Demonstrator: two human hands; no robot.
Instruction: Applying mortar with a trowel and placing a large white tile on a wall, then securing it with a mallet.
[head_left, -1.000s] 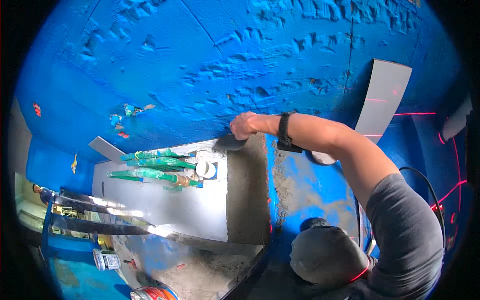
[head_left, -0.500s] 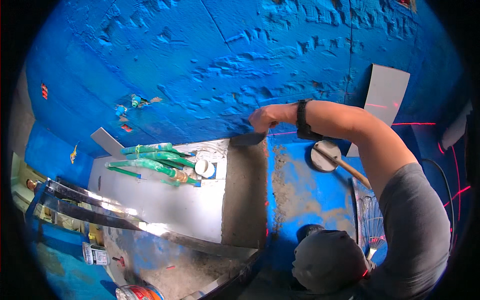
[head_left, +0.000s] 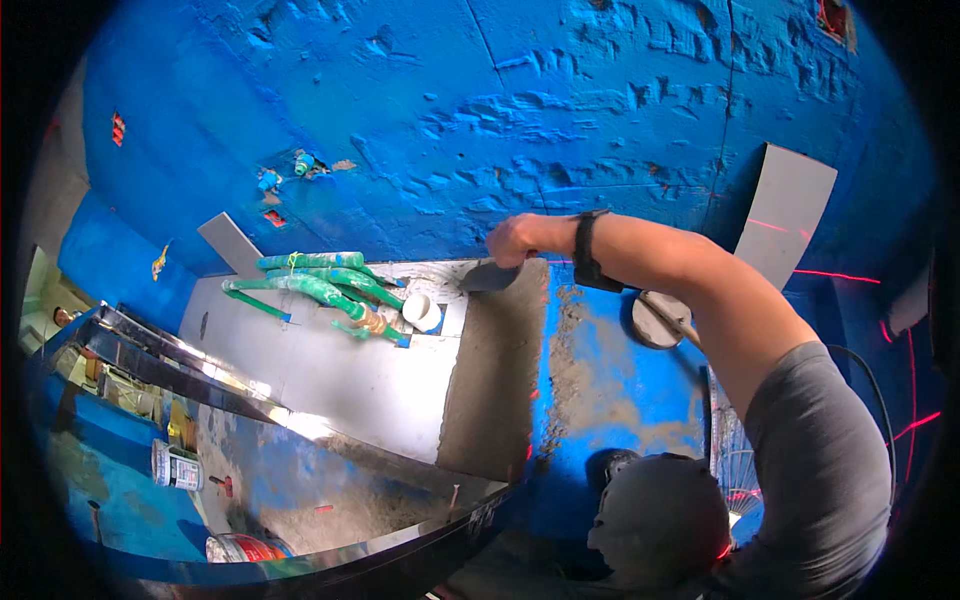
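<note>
Head: right hand (head_left: 512, 240) holds trowel (head_left: 490, 278); white bucket (head_left: 177, 466) (contents hidden).

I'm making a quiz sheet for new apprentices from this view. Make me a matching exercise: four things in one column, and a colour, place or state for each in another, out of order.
Column one
1. Trowel
2. Pipes
3. Mortar layer
4. Wristband

Column two
a. mostly green
b. strapped on the right arm
c. spread in a grey-brown strip
d. held in the right hand

Right pairs: 1-d, 2-a, 3-c, 4-b
</note>
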